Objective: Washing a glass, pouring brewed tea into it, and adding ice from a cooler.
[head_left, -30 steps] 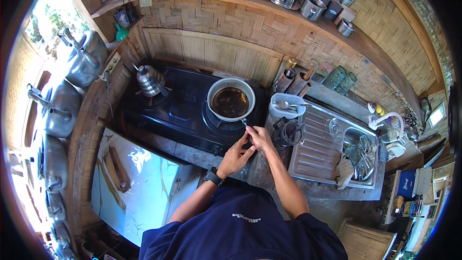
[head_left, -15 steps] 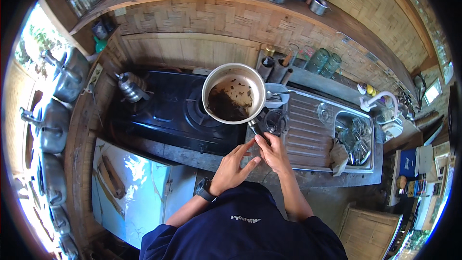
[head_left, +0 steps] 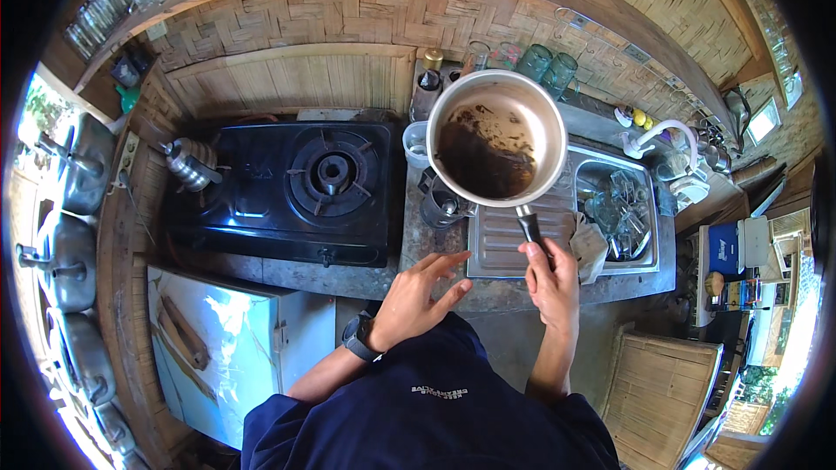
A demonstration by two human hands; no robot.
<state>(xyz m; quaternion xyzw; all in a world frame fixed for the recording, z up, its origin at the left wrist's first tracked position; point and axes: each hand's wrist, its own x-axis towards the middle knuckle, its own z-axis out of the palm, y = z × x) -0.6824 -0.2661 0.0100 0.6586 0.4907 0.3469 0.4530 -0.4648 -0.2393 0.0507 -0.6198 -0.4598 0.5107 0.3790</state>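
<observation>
One saucepan (head_left: 543,139) with dark contents (head_left: 479,157) is raised over the drainboard (head_left: 518,248), its handle (head_left: 529,224) gripped in the right hand (head_left: 553,283); the left hand (head_left: 422,296), fingers spread, stands apart. One jug (head_left: 442,211) and one tub (head_left: 416,144) crowd its left, two green glasses (head_left: 534,61) behind. One stove (head_left: 252,170) lies leftward, one sink (head_left: 655,209) rightward; the counter's front edge (head_left: 496,303) passes beneath the right hand, open air between both hands.

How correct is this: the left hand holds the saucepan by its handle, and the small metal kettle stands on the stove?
The hand is wrong: in the head view, the right hand holds the saucepan by its handle, and the left hand is empty. The small metal kettle does stand on the stove.
</observation>
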